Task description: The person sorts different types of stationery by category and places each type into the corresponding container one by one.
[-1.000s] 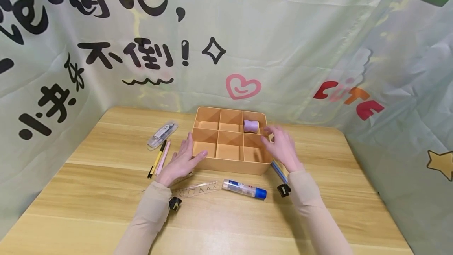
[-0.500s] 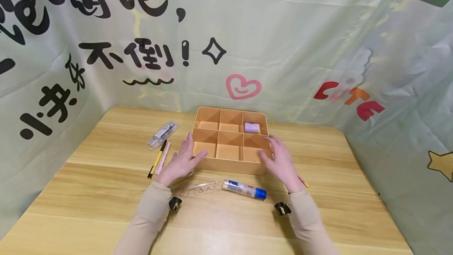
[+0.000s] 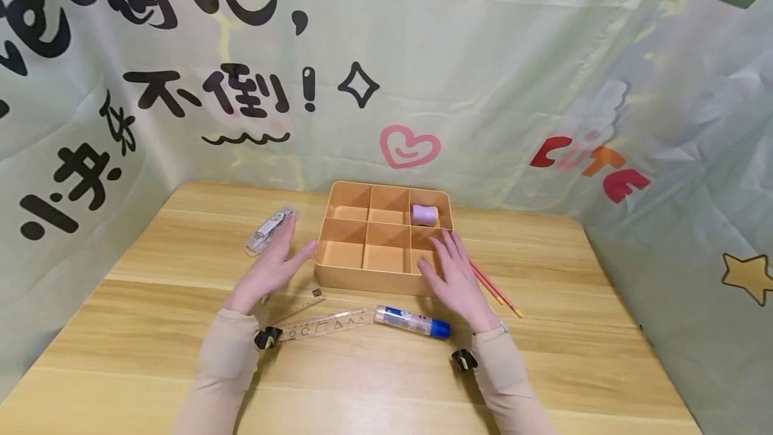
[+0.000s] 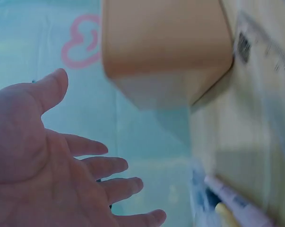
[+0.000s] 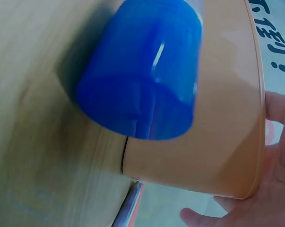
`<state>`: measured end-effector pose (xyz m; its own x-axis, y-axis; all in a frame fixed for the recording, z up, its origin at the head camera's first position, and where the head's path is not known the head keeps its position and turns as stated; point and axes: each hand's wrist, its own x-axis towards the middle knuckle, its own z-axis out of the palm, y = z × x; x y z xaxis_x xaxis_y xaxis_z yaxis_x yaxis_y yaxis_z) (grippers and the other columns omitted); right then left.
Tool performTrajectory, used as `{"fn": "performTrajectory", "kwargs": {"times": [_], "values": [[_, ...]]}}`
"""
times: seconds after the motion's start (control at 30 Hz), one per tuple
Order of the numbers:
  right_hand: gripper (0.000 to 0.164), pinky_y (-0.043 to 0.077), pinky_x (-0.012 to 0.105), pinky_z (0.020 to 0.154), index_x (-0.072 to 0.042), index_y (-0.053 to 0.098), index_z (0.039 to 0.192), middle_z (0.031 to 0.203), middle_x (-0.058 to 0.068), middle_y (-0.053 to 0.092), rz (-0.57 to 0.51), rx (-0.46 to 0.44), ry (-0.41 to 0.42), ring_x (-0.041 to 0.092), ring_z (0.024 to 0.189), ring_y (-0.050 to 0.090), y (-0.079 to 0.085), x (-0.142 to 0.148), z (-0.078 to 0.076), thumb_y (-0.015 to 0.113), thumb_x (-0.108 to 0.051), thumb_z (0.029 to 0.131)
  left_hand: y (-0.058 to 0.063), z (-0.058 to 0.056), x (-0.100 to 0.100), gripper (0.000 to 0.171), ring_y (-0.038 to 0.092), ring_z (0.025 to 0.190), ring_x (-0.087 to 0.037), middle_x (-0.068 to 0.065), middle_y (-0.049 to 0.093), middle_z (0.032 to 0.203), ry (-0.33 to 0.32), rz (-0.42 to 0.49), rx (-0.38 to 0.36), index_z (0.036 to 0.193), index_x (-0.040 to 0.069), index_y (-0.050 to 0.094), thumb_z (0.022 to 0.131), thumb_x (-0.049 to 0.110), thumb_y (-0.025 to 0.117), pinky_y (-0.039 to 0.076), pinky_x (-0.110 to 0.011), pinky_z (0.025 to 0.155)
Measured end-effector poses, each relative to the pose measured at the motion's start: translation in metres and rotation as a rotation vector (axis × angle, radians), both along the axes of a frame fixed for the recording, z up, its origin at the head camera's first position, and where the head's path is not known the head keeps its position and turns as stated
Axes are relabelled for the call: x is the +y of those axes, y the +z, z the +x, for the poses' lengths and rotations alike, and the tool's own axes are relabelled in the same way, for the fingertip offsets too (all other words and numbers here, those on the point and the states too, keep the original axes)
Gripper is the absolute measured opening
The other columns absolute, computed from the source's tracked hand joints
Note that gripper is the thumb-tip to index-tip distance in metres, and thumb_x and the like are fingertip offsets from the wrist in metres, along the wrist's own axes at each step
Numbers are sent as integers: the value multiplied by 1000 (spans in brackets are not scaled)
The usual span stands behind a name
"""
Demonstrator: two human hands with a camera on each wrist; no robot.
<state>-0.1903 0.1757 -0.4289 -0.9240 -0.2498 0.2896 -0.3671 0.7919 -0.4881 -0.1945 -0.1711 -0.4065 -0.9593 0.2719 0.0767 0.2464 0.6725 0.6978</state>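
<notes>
The left hand (image 3: 270, 272) is being held spread beside, and the right hand (image 3: 455, 282) spread at, a tan six-compartment box (image 3: 368, 278) fronted by a clear blue-capped tube (image 3: 413, 322).

- I see a long beige left sleeve (image 3: 221, 364) ending at the bare left hand (image 3: 266, 274).
- I see a matching right sleeve (image 3: 507, 374), then the bare right hand (image 3: 455, 280).
- I spot a black left wrist unit (image 3: 268, 337) and a black right wrist unit (image 3: 464, 360).
</notes>
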Motion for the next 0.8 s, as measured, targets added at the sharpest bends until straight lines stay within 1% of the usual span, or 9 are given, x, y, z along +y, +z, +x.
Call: {"fn": "performTrajectory", "kwargs": {"times": [0.07,0.1,0.2,0.3,0.4,0.47,0.57,0.67,0.8], "values": [[63,18,64,110,-1,42,142,155,23,21,13,5,4,35,143,4,0,0,0,49,-45,97,4,1,-10,81,-2,139,-46,-28,-6,155,-1,26,4,152,-4,-2,101,44,40,5,-64,112],[64,18,64,110,-2,42,142,155,23,22,14,6,6,35,143,4,0,0,0,49,-46,97,6,2,-14,80,0,138,-48,-30,-4,155,-1,28,11,151,-6,0,102,42,42,6,-65,111],[64,19,64,110,-3,43,142,154,23,24,9,11,10,34,143,3,-1,0,0,50,-47,96,11,5,-28,75,11,135,-53,-37,7,152,3,42,13,150,-10,10,102,35,45,13,-68,108],[64,19,65,110,-3,43,142,154,23,24,7,6,9,34,143,2,-2,1,0,50,-47,96,14,8,-38,72,23,130,-55,-40,23,146,29,38,-6,148,-12,17,102,35,46,21,-68,106],[64,19,64,110,-3,43,142,154,22,24,3,-3,5,33,143,2,-1,2,0,50,-47,96,16,9,-44,72,32,125,-56,-42,32,140,50,30,-26,146,-14,20,102,37,45,27,-68,103],[64,18,64,110,-3,43,142,154,21,24,-2,-9,9,33,143,1,-1,2,0,51,-47,96,16,9,-47,72,36,122,-56,-42,35,137,60,25,-27,146,-15,21,101,37,45,30,-69,101],[64,19,64,110,-3,43,142,154,22,25,-7,-14,12,33,143,1,0,2,1,51,-47,96,16,10,-53,69,38,120,-55,-42,36,136,65,17,-40,144,-16,23,102,34,45,35,-68,97],[64,19,65,109,-3,43,143,154,22,25,-4,-17,11,34,143,1,-1,2,0,51,-46,96,14,11,-59,61,43,115,-55,-42,40,132,72,17,-59,142,-17,27,102,25,46,40,-66,93],[63,19,64,109,-3,43,143,153,22,26,2,-12,10,34,143,2,-2,1,0,50,-46,96,11,11,-66,55,44,113,-56,-43,41,130,102,9,-89,141,-17,28,102,17,45,41,-67,92]]}}
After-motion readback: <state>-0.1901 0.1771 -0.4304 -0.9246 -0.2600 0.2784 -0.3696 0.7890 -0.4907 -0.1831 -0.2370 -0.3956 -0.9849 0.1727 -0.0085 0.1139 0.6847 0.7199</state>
